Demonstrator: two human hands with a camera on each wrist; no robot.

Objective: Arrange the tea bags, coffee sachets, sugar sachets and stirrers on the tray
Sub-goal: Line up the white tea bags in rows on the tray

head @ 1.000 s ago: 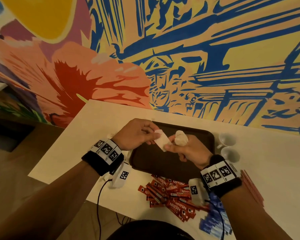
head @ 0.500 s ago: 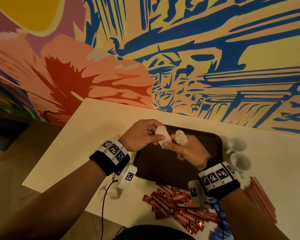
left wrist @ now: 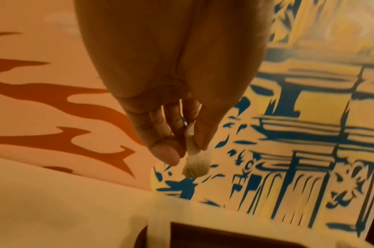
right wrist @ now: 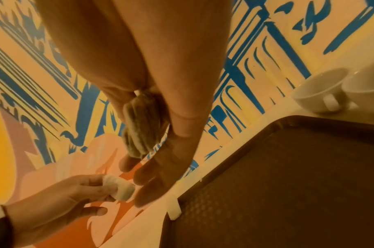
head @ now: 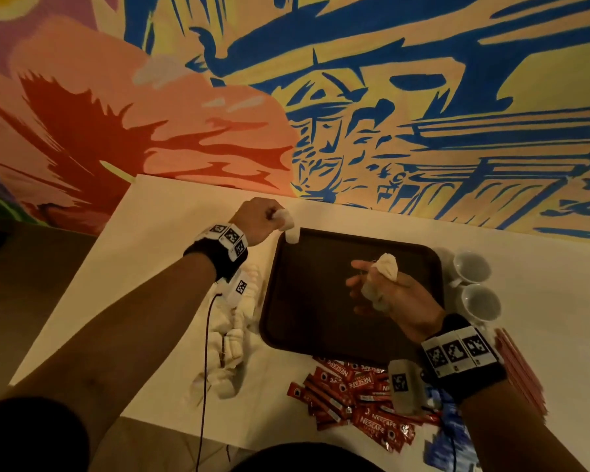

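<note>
So the left hand (head: 258, 218) has swung away from the right one since a second ago, when both were huddled together over the middle of the tray working on one tea bag. Now it's out at the tray's far left corner, fingers pinched on a tea bag (head: 284, 220) with the paper tag (head: 292, 236) dangling just over the rim. The right hand (head: 394, 294) stayed put above the tray (head: 321, 301), fingers loosely curled round a small clump of tea bags (head: 387, 265) (can't count them, they're bunched up).

What that tells me: the bag got separated from the bunch and is about to be set down as the first thing on the tray, which otherwise looks bare. So the task is barely started.

Orientation-wise, the held bag hangs roughly vertical, pinched at the top with the tag lowest, so its long axis runs up and down. It'll flop flat once released, I'd guess.

Everything else is waiting on the bench (head: 171, 240): more white tea bags (head: 230, 338) piled left of the tray, red coffee sachets (head: 351, 393) in a heap at the near edge, blue sachets (head: 447, 434) (sugar, probably) under the right wrist, pinkish stirrers (head: 521, 373) to the right, and two white cups (head: 474, 284) beside the tray's far right corner
</note>
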